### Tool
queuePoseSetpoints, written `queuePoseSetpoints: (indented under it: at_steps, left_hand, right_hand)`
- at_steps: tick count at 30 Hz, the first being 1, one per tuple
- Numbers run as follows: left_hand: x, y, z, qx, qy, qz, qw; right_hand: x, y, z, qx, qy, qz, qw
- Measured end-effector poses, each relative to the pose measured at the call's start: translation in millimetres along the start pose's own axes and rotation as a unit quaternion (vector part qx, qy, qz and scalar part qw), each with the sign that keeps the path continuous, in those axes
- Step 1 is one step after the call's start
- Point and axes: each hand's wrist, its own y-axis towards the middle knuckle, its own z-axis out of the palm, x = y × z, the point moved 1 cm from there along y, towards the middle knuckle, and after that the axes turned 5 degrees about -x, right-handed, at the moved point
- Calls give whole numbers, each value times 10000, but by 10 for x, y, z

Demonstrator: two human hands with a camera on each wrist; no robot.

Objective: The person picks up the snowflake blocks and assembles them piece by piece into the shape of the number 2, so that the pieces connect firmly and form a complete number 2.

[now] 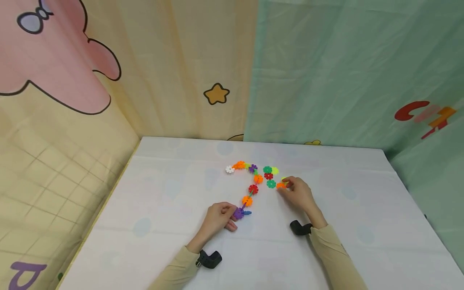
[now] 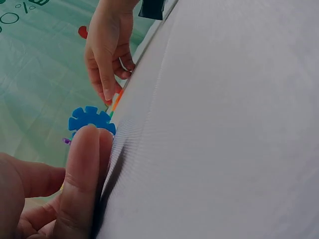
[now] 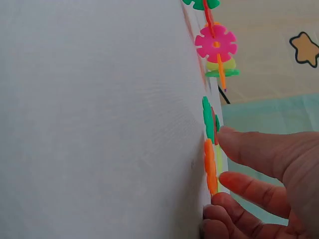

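Observation:
A chain of interlocked plastic snowflake discs curves over the table, from a white disc point(image 1: 230, 169) at its far end past a red disc point(image 1: 253, 189) and an orange disc point(image 1: 247, 201). At its near end my left hand point(image 1: 218, 217) pinches a purple disc point(image 1: 238, 213). A blue disc point(image 2: 90, 119) joined there sticks up beyond the fingertips in the left wrist view. My right hand point(image 1: 299, 193) is over the loose discs on the right, thumb and fingers apart. Its fingertips are right at a flat orange disc point(image 3: 210, 167), with a yellow disc partly hidden beneath the hand.
Beside the chain lie loose discs: green point(image 1: 271, 184), dark red point(image 1: 268, 176), another green point(image 1: 267, 169) and yellow point(image 1: 275, 170). A white cloth covers the table point(image 1: 163, 181). Printed curtains point(image 1: 181, 80) hang behind it. Each wrist wears a black camera point(image 1: 210, 259).

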Motion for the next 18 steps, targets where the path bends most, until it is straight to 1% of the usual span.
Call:
queuePoseSetpoints:
  at_steps: [2,3,4,5,6,7,8,9,10,11,13,15,16,17,18]
  left_hand:
    - [-9,1,-15,-70,222,80,9997]
    - [-15,3,-22,-140,386,174,9990]
    - [-25,7,-24,-260,620,311,9973]
    - [-34,12,-26,-433,932,534,9933]
    - [-42,18,-25,-636,1276,795,9866]
    - [-51,23,-20,-853,1608,1054,9776]
    - [-65,24,-12,-1054,1910,1333,9668]
    - [-80,24,0,-1223,2190,1628,9542]
    - [-97,21,15,-1345,2421,1887,9422]
    - [-117,15,33,-1372,2587,2138,9319]
    - [-158,0,78,-1171,2812,2563,9173]
    - [-197,-16,125,-890,3044,2889,9033]
    - [-212,-21,145,-779,3174,2974,8971]
    - [-224,-25,162,-701,3325,3052,8896]
    - [-232,-25,175,-654,3473,3106,8824]
  right_hand:
    - [6,24,-1,159,-81,48,9998]
    - [7,30,1,204,-100,69,9997]
    - [1,29,2,216,-98,109,9997]
    - [-1,25,-2,211,-71,154,9996]
    - [-7,18,-9,190,-40,184,9996]
    - [-15,8,-15,164,5,204,9997]
    - [-21,-7,-22,152,101,208,9996]
    - [-25,-26,-29,136,209,220,9994]
    - [-27,-49,-35,123,334,223,9991]
    - [-19,-78,-38,109,479,231,9985]
    - [10,-154,-29,170,863,250,9958]
    - [70,-245,1,434,1380,278,9891]
    - [106,-293,26,636,1657,284,9837]
    - [145,-339,56,863,1961,300,9763]
    - [181,-382,91,1127,2282,340,9665]
